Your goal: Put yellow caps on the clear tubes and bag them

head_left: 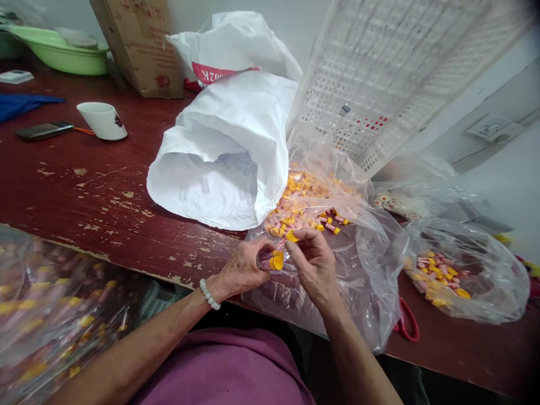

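Note:
My left hand (241,269), with a pale bead bracelet (210,295) at its wrist, is closed around a small patterned tube with a yellow cap (276,261). Close beside it, my right hand (314,263) pinches a second small piece with a yellow end (291,236) between thumb and fingertips. Both pieces are held over the front of a clear plastic bag (337,270). Inside that bag lies a heap of small red-and-white pieces with yellow ends (301,194). A white sack (228,140) lies with its mouth towards me, a few clear shapes inside.
A white perforated crate (363,73) leans behind the bag. Further right are another clear bag (485,270) with similar pieces and red-handled scissors (409,323). Leftward stand a white cup (102,120), a phone (44,131), a cardboard box (139,50) and a green basin (67,56).

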Demonstrator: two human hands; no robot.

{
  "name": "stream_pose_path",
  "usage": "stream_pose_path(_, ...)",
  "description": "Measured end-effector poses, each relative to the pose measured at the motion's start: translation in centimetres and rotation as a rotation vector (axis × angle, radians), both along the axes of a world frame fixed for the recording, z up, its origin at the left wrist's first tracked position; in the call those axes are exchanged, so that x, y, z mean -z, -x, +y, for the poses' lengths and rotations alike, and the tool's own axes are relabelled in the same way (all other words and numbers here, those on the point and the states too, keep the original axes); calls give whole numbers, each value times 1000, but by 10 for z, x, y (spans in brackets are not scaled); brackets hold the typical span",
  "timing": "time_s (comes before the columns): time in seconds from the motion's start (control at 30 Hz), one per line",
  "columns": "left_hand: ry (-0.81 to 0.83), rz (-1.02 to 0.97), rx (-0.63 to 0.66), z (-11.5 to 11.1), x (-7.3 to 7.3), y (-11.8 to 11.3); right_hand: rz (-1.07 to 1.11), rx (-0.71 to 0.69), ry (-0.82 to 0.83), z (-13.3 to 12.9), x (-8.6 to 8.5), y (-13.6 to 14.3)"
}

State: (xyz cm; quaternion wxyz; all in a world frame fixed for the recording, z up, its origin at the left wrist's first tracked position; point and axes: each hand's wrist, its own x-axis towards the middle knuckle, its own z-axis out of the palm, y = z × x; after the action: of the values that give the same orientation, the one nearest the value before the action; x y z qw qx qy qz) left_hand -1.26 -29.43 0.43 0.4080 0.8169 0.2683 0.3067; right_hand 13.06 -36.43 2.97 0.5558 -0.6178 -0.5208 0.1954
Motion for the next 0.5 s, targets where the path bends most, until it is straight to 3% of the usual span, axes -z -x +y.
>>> stream_pose_path(0.17,-24,13,37,-2,-2,0,-403,-214,40,-8,-2,-1)
stream_pose_path(0.23,-20,43,39,-2,-2,0,-495,-240,44,-11,-4,-1)
stream_pose_path(0.4,-11,148,51,-3,3,1,-515,-275,115,-16,-3,4)
stream_pose_path(0.47,36,156,37,-2,9,3,-461,-256,128,-13,4,-9)
stream_pose_path(0.5,73,139,14,0,12,5,-428,-183,120,-9,10,-22)
